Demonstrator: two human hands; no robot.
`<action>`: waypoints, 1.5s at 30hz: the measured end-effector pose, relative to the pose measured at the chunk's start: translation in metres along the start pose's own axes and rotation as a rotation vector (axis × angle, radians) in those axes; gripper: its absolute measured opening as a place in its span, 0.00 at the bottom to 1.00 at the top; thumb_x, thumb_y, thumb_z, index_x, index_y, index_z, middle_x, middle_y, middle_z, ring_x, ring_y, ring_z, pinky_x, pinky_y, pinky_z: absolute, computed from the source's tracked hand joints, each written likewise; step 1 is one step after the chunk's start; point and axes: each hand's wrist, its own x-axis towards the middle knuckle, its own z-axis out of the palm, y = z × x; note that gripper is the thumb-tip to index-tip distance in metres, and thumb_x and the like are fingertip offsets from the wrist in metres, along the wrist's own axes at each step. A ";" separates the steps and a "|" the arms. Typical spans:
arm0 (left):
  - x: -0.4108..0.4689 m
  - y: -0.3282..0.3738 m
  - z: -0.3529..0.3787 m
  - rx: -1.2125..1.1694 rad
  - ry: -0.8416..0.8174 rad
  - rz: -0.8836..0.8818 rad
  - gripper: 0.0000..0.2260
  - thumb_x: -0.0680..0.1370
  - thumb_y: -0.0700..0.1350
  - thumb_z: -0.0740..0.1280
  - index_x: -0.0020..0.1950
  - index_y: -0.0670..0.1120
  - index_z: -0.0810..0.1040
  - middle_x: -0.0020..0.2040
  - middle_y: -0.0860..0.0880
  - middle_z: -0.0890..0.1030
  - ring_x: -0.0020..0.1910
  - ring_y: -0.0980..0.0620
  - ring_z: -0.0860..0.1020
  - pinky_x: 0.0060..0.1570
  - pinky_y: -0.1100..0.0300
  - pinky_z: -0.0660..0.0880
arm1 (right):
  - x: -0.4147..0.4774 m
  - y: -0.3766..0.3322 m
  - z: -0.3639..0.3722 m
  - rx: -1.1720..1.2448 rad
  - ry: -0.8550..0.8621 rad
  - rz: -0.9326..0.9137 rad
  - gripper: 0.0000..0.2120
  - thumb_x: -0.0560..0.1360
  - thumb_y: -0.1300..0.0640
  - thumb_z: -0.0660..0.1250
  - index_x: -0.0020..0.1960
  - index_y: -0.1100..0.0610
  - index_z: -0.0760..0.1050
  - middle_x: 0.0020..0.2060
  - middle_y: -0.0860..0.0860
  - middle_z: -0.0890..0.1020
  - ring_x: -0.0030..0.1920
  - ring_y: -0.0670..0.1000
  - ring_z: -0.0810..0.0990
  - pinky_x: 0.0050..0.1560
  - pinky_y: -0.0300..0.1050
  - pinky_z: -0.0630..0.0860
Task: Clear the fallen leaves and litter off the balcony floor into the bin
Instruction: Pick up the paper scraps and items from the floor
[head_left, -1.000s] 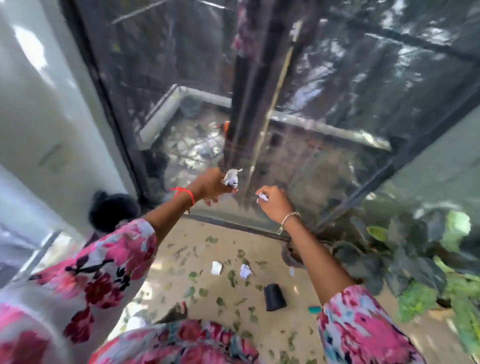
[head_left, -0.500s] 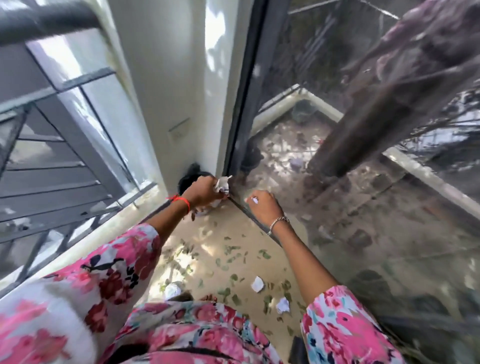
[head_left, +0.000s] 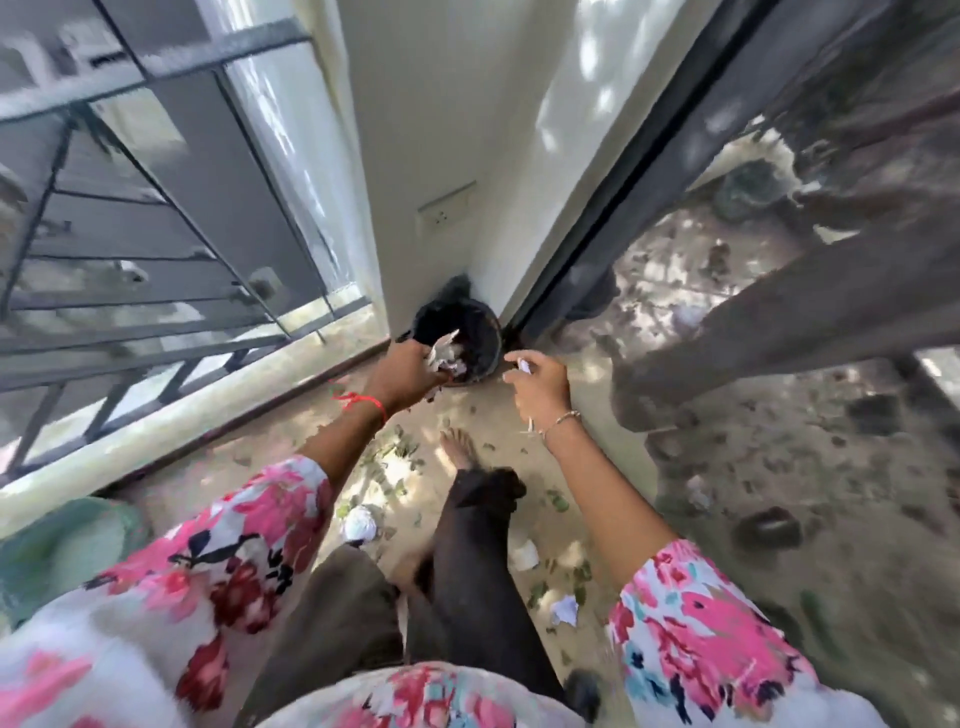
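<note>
A small black bin (head_left: 480, 332) stands on the balcony floor in the corner between the white wall and the glass door. My left hand (head_left: 408, 371) reaches over its near rim and grips crumpled white paper (head_left: 444, 349) with dark leaf bits. My right hand (head_left: 540, 387) hovers just right of the bin, pinching a small white scrap (head_left: 523, 367) between thumb and finger. Green leaf pieces (head_left: 400, 449) lie scattered on the beige floor. Several crumpled paper balls, such as one (head_left: 359, 524) near my legs, also lie there.
A grey metal railing (head_left: 156, 260) runs along the left over a low ledge. The reflective glass door (head_left: 753, 338) closes off the right side. A wall socket (head_left: 445, 214) sits above the bin. My bare foot (head_left: 460, 449) stands on the floor between my arms.
My view swung left and down from the glass door to the corner. Both hands, still holding their paper, moved to the bin; the left one now reaches over its rim.
</note>
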 end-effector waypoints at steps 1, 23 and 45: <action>0.015 -0.003 0.003 -0.037 0.001 -0.033 0.13 0.75 0.44 0.69 0.56 0.39 0.78 0.42 0.36 0.82 0.37 0.39 0.80 0.32 0.56 0.73 | 0.020 0.003 0.006 0.063 -0.017 0.075 0.10 0.71 0.70 0.64 0.40 0.56 0.77 0.20 0.47 0.69 0.16 0.41 0.64 0.18 0.33 0.60; 0.317 -0.140 0.204 -1.095 0.056 -0.745 0.23 0.76 0.39 0.65 0.70 0.41 0.64 0.55 0.51 0.73 0.47 0.57 0.73 0.36 0.67 0.71 | 0.364 0.167 0.160 -0.046 -0.262 0.269 0.27 0.80 0.49 0.54 0.74 0.62 0.56 0.72 0.57 0.63 0.71 0.54 0.62 0.71 0.48 0.59; -0.117 -0.167 0.027 -0.111 0.500 -0.607 0.16 0.75 0.37 0.61 0.63 0.38 0.72 0.64 0.38 0.71 0.64 0.41 0.68 0.62 0.52 0.66 | -0.021 0.007 0.224 -1.405 -0.890 -0.989 0.22 0.79 0.54 0.57 0.69 0.64 0.61 0.69 0.61 0.61 0.70 0.59 0.63 0.66 0.52 0.63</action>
